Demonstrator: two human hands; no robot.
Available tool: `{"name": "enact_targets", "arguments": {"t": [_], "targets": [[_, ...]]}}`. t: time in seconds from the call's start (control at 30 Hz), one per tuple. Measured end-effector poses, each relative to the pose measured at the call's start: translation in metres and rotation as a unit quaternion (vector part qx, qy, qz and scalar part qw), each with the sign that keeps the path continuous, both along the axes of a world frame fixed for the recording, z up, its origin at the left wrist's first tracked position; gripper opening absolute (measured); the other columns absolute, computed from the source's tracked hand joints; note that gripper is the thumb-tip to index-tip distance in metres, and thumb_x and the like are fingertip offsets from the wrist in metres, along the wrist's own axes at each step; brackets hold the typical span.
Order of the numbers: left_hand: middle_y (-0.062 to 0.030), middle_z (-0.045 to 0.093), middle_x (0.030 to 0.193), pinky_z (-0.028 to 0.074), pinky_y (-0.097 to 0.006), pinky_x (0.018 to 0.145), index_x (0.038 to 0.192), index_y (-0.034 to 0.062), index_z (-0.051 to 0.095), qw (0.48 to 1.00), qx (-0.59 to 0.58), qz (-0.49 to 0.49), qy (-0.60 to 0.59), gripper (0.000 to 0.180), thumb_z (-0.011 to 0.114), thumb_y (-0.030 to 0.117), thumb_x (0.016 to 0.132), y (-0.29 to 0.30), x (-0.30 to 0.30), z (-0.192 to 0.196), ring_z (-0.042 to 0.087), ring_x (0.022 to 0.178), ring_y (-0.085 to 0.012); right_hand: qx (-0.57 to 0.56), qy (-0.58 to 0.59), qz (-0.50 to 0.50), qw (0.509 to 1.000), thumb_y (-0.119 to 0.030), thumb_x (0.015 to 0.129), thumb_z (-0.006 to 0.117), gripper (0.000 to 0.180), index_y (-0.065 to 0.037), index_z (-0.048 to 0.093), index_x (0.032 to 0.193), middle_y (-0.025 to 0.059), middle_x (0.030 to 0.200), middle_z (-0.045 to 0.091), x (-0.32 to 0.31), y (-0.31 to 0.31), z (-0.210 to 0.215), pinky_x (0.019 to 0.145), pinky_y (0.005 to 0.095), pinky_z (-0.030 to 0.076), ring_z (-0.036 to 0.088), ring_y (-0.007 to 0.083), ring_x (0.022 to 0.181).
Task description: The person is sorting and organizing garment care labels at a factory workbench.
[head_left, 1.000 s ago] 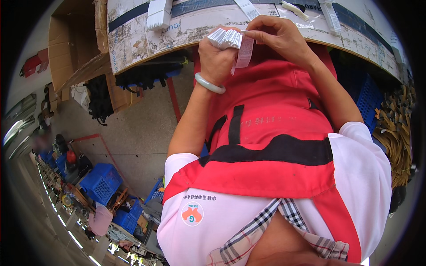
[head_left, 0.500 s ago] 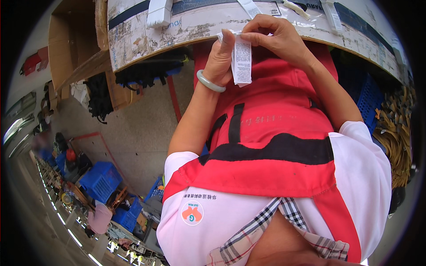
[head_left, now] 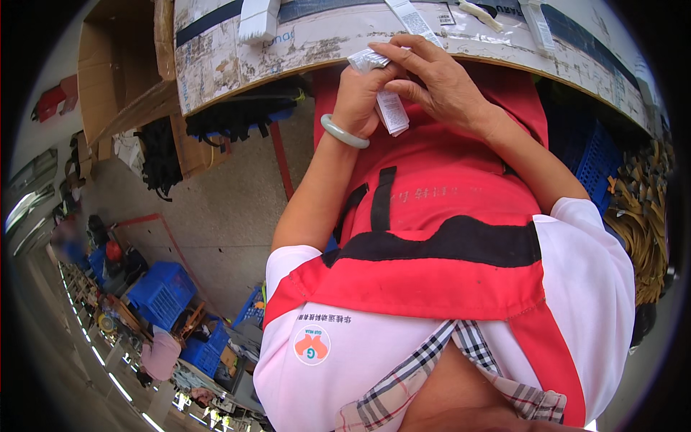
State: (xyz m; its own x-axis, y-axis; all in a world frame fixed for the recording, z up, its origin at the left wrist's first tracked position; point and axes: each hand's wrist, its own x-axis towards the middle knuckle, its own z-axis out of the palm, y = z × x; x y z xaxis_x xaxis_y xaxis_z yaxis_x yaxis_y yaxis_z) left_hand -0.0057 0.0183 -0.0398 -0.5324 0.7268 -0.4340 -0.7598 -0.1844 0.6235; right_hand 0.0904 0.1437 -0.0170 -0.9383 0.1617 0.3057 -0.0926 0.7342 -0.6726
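Observation:
My left hand (head_left: 358,101), with a pale bangle at its wrist, is closed round a stack of narrow white printed labels (head_left: 392,115). One end of the stack hangs below the fist over my red apron; the other end shows above it, bent and shiny. My right hand (head_left: 443,83) reaches over from the right. Its fingertips press on the upper end of the labels, and its thumb lies against the left hand's fingers. Where the two hands overlap, the middle of the stack is hidden.
Ahead is a worn, cardboard-covered table (head_left: 302,54). On it lie a white label bundle (head_left: 259,20), a label strip (head_left: 415,20) and another bundle (head_left: 536,27). An open cardboard box (head_left: 119,72) stands left; a blue crate (head_left: 596,162) is under the table's right side.
The left hand has closed into a fist round the labels, its thumb no longer raised. The right hand has dropped slightly and spread over the stack, whose upper end now bends away.

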Motion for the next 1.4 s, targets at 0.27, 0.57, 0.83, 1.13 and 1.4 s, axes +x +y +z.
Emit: {"name": "enact_targets", "arguments": {"t": [0.27,0.57,0.83,1.13,1.4], "targets": [[-0.0047,0.053,0.079,0.04,-0.024,0.05,0.1,0.001,0.058,0.998,0.0,-0.065,0.009,0.014,0.065,0.007,0.09,-0.012,-0.008,0.002,0.047,0.06,-0.0109,0.079,0.033,-0.109,0.99,-0.018,0.089,0.067,0.022,-0.013,0.07,0.11,0.0052,0.106,0.062,-0.005,0.073,0.013,0.086,0.0349,0.048,0.06,0.024,0.1],[-0.0062,0.064,0.075,0.041,-0.022,0.048,0.095,-0.0003,0.065,0.979,-0.085,-0.06,0.175,0.012,0.07,0.008,0.088,0.008,-0.014,0.012,0.053,0.055,-0.0092,0.093,0.039,-0.283,0.954,-0.015,0.077,0.075,0.012,-0.004,0.072,0.081,0.013,0.094,0.065,0.0,0.117,-0.009,0.08,0.0392,0.048,0.06,0.0315,0.091],[-0.0106,0.071,0.079,0.042,-0.021,0.047,0.1,-0.0015,0.071,0.914,-0.192,-0.053,0.354,0.024,0.074,0.017,0.085,0.039,-0.052,0.013,0.054,0.052,-0.0079,0.219,0.046,-0.122,0.967,-0.014,0.086,0.066,0.014,-0.012,0.068,0.099,0.0042,0.104,0.062,-0.005,0.083,-0.02,0.09,0.0373,0.043,0.056,0.0256,0.1],[-0.0096,0.072,0.081,0.045,-0.023,0.045,0.1,-0.002,0.071,0.883,-0.237,-0.08,0.397,0.024,0.073,0.016,0.084,0.042,-0.045,0.016,0.06,0.053,-0.0106,0.167,0.038,-0.113,0.979,-0.014,0.084,0.064,0.012,-0.008,0.069,0.094,0.0069,0.098,0.062,-0.002,0.062,-0.027,0.087,0.0396,0.045,0.057,0.0292,0.097],[-0.0089,0.071,0.083,0.048,-0.023,0.047,0.101,-0.002,0.071,0.935,-0.144,-0.018,0.325,0.02,0.072,0.01,0.084,0.036,-0.032,0.007,0.063,0.059,-0.0122,0.13,0.046,-0.131,0.982,-0.015,0.079,0.073,0.01,-0.008,0.072,0.086,0.0105,0.091,0.063,-0.034,0.07,-0.015,0.08,0.0384,0.047,0.059,0.0298,0.091]]}}
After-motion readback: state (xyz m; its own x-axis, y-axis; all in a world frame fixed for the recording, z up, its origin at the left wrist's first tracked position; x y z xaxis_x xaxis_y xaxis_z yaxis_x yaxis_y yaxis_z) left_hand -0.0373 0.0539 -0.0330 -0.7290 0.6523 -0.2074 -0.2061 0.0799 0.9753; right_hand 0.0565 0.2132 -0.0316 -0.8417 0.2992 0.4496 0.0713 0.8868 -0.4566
